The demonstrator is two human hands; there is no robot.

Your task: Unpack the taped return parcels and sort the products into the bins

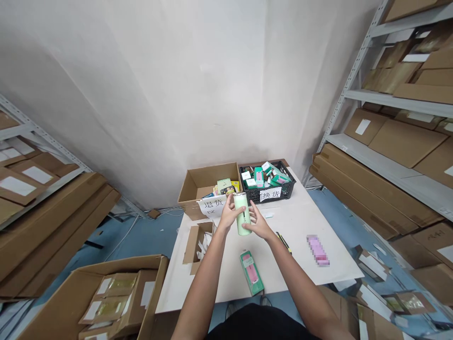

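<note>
I'm watching left grip (229,216) wrapping pale green cylindrical bottle (242,212); right grip (259,225) loosely holding its base, above white surface (300,231).

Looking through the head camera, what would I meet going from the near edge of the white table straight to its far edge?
First the green box with a pink item → pale green bottle, gripped by the left hand with the right hand touching it → black crate of small boxes at the far edge.
</note>
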